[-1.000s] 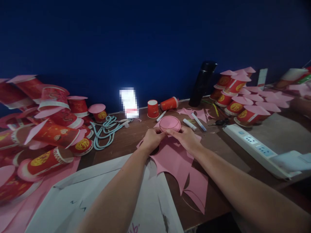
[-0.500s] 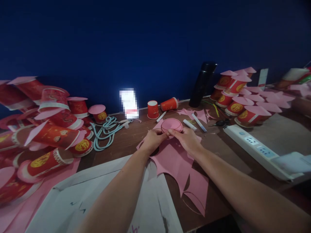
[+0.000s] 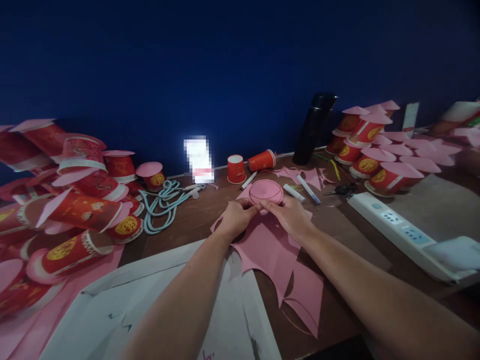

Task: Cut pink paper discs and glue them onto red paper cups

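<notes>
Between my two hands is a pink paper disc [image 3: 266, 191] with a darker ring line near its edge. My left hand [image 3: 239, 216] pinches its near-left edge, thumb on top. On the near-right edge, my right hand [image 3: 290, 215] grips it the same way, the two thumbs almost meeting. What lies under the disc is hidden by my hands. Beneath them, a cut pink paper sheet [image 3: 268, 250] with scalloped edges spreads over the table. Just beyond the disc are a white glue stick or capped tube [image 3: 293, 193] and a white marker-like pen [image 3: 308, 189].
Red paper cups with pink tops pile up at left [image 3: 84, 207] and right [image 3: 369, 165]. At the back stand a red cup [image 3: 236, 169], a tipped cup [image 3: 261, 160] and a black flask [image 3: 314, 127]. A blue cable [image 3: 161, 207], power strip [image 3: 401, 235] and white board [image 3: 150, 300] lie around.
The disc tilts slightly more toward me, showing more of its top face. Both hands keep their hold at nearly the same spot.
</notes>
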A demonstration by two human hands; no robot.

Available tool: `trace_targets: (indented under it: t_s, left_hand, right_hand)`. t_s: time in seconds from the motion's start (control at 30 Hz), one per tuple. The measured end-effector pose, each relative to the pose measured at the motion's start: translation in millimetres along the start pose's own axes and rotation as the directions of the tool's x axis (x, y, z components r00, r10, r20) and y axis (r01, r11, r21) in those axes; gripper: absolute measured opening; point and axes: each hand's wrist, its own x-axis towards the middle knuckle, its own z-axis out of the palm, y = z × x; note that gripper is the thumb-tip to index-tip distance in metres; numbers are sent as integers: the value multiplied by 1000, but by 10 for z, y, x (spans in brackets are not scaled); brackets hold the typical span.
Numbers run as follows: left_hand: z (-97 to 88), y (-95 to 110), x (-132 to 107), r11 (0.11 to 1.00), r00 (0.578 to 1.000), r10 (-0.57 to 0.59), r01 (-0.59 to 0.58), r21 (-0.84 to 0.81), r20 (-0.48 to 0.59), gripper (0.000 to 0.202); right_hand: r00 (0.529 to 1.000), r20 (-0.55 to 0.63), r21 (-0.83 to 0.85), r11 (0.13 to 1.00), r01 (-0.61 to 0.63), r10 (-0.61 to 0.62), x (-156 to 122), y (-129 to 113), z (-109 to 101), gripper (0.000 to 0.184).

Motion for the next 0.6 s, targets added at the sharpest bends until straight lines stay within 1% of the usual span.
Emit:
trace_targets:
  t_s: [0.1,0.2,0.3,0.37,0.43,0.53,0.6]
  left_hand:
    - [1,-3,-9,1000,1000,-1,1,3,3,35]
    - [3,-30,-1,999,1000,2,-2,-49,11,36]
    - [6,-66,17,988,1000,11,-7,-157,26,37]
    - [6,-82,24,979,999,10,-3,-203,33,36]
    - [4,-87,26,980,999,7,0,-197,32,34]
    - [7,-76,24,990,999,-4,10,-140,42,34]
    - [20,-62,26,988,997,-14,26,-153,78,39]
  right_hand:
    - [1000,-7,-22,1000,-15,15,7,12,-5,38]
    - [997,8,34,997,-71,71,12,32,5,39]
    - [994,41,141,985,-101,96,20,49,15,31]
    - [996,37,163,983,-87,82,27,60,17,24]
    - [999,20,142,989,-52,50,37,68,17,20]
    - [999,-36,83,997,0,3,59,71,14,20]
    - [994,-100,113,993,-20,31,88,62,1,22]
